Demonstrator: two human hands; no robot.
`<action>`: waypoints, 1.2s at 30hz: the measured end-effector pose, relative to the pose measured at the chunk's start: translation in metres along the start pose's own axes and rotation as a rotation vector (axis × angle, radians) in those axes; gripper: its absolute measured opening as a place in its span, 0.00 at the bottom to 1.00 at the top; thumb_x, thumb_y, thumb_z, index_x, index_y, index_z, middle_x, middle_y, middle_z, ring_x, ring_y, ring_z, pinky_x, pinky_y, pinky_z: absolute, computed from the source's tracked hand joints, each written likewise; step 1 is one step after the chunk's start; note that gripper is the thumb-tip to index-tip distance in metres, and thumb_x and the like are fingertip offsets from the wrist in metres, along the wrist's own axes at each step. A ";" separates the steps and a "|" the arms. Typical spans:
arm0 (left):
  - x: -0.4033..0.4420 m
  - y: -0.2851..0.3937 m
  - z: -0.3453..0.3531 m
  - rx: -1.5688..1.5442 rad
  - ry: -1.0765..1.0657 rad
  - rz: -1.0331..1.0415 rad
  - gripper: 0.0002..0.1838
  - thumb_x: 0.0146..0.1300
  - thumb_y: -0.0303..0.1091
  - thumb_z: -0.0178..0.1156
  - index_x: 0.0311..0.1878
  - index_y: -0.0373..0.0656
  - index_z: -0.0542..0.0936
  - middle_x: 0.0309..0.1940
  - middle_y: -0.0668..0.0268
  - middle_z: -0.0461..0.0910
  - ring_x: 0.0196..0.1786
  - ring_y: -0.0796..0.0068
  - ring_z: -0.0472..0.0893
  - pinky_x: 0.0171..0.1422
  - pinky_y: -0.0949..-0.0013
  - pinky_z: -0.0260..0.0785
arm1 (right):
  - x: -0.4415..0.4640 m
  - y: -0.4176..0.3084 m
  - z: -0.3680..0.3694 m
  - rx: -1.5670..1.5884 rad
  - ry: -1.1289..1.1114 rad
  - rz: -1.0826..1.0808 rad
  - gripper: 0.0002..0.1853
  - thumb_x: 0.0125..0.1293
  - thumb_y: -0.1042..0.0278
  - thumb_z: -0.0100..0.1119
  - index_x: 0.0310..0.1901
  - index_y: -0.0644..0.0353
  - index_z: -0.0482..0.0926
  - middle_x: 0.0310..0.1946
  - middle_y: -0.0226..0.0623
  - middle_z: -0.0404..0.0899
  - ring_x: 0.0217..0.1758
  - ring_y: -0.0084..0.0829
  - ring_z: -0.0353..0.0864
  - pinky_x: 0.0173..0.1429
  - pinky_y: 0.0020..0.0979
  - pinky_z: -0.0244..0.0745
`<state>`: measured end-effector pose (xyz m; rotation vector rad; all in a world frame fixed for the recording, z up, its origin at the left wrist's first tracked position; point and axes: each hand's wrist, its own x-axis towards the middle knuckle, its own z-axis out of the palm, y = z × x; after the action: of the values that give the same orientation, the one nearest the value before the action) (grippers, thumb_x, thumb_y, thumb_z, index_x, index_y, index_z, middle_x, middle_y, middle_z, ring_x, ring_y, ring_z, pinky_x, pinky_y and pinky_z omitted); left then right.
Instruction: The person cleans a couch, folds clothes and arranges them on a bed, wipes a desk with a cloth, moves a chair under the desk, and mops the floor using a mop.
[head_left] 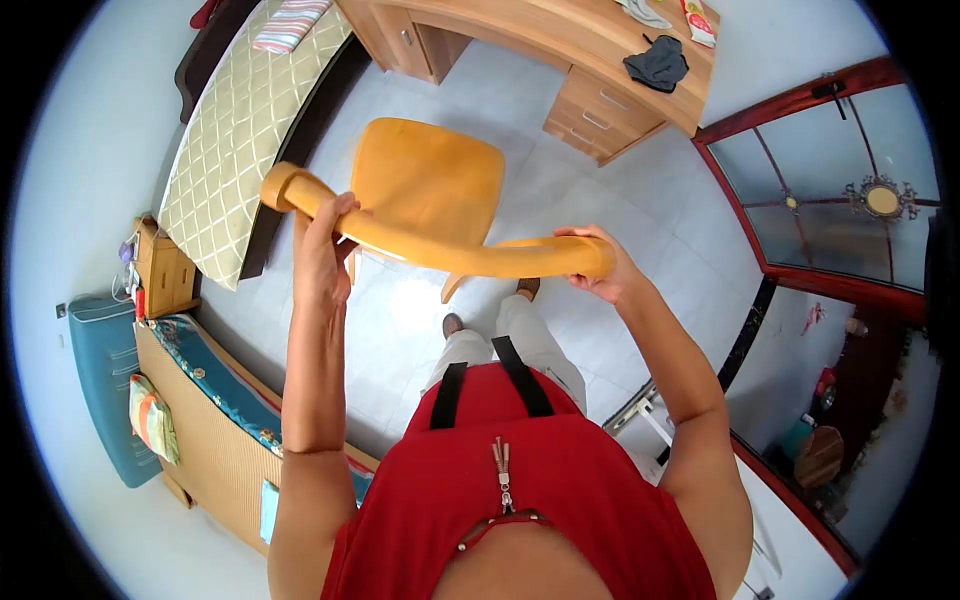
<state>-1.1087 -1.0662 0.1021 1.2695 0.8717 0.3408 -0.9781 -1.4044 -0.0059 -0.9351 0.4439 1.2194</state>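
A yellow-brown wooden chair point(425, 175) is in front of me, its flat seat below and its curved back rail nearest to me. My left hand point(325, 235) is closed around the rail near its left end. At the right end of the same rail, the fingers of my right hand point(602, 268) are wrapped round the wood. One chair leg shows under the seat, close to my feet; the other legs are mostly hidden. Whether the chair stands on the floor or is raised, I cannot tell.
A bed point(245, 110) with a patterned mattress is at the far left, and another bed point(215, 420) is at the lower left. Behind the chair runs a wooden desk point(520, 30) with a dark cloth point(657, 65) on top. A red-framed glass door point(830, 180) is at the right.
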 end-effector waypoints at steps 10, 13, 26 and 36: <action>0.073 0.022 0.116 -0.042 -0.169 0.044 0.19 0.58 0.36 0.61 0.49 0.38 0.68 0.38 0.59 0.79 0.42 0.69 0.83 0.52 0.62 0.75 | 0.001 -0.104 -0.049 -0.026 0.090 -0.189 0.16 0.64 0.52 0.54 0.48 0.51 0.79 0.38 0.26 0.80 0.35 0.24 0.77 0.37 0.28 0.73; 0.110 0.018 0.124 -0.051 -0.237 0.074 0.18 0.59 0.36 0.60 0.48 0.37 0.70 0.37 0.60 0.80 0.42 0.69 0.83 0.50 0.63 0.76 | 0.021 -0.118 -0.045 -0.036 0.124 -0.255 0.17 0.63 0.50 0.55 0.48 0.49 0.79 0.41 0.25 0.80 0.39 0.23 0.77 0.40 0.29 0.73; 0.280 -0.023 0.017 -0.104 -0.383 -0.154 0.24 0.61 0.41 0.58 0.54 0.33 0.73 0.47 0.55 0.80 0.53 0.63 0.79 0.63 0.60 0.69 | 0.160 -0.099 0.042 -0.074 0.307 -0.330 0.17 0.61 0.47 0.57 0.48 0.44 0.80 0.41 0.19 0.80 0.42 0.19 0.77 0.40 0.27 0.73; 0.325 -0.053 0.031 -0.159 -0.455 -0.268 0.23 0.61 0.46 0.60 0.53 0.40 0.75 0.50 0.63 0.79 0.54 0.70 0.76 0.63 0.61 0.66 | 0.197 -0.168 0.034 -0.213 0.421 -0.296 0.18 0.57 0.46 0.59 0.45 0.43 0.82 0.42 0.19 0.81 0.43 0.20 0.76 0.42 0.27 0.72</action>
<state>-0.8882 -0.8875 -0.0686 1.0103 0.5990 -0.0919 -0.7649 -1.2686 -0.0700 -1.3982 0.4907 0.8080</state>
